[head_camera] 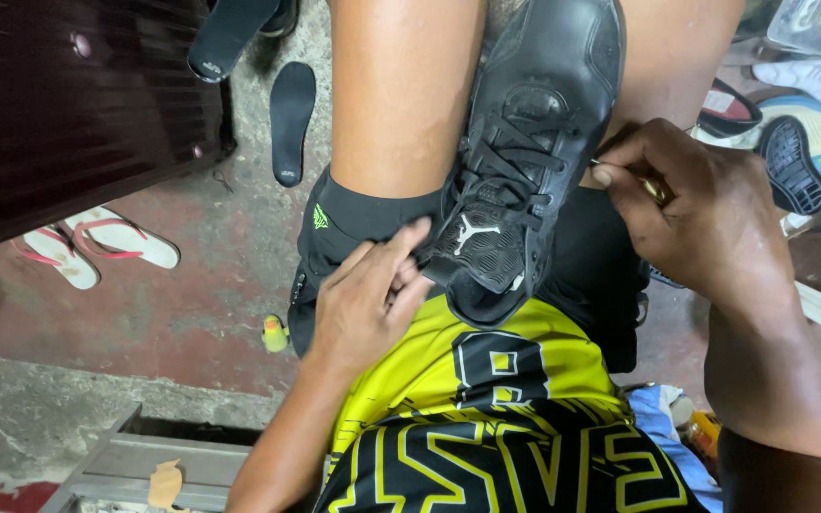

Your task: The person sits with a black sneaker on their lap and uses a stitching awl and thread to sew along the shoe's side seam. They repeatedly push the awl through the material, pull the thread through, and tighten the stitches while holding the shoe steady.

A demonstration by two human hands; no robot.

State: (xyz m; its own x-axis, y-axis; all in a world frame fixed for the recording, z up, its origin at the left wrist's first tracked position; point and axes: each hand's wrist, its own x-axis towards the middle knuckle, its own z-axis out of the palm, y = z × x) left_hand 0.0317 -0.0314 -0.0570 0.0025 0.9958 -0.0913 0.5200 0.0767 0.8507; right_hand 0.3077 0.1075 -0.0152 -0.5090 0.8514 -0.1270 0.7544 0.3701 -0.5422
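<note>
A black laced sneaker (525, 142) lies sole-down between my bare thighs, its toe pointing away and its tongue end resting on my yellow and black shirt (486, 408). My left hand (368, 299) presses against the shoe's near left side, fingers by the tongue and collar. My right hand (696, 209) sits at the shoe's right side, thumb and forefinger pinched together on something thin and small at the edge; I cannot make out what it is.
On the reddish concrete floor lie two white and pink flip-flops (97, 242), a black insole (292, 119) and a small yellow bottle (276, 332). A dark wooden panel (68, 95) fills the upper left. Other shoes (800, 142) are piled at the right.
</note>
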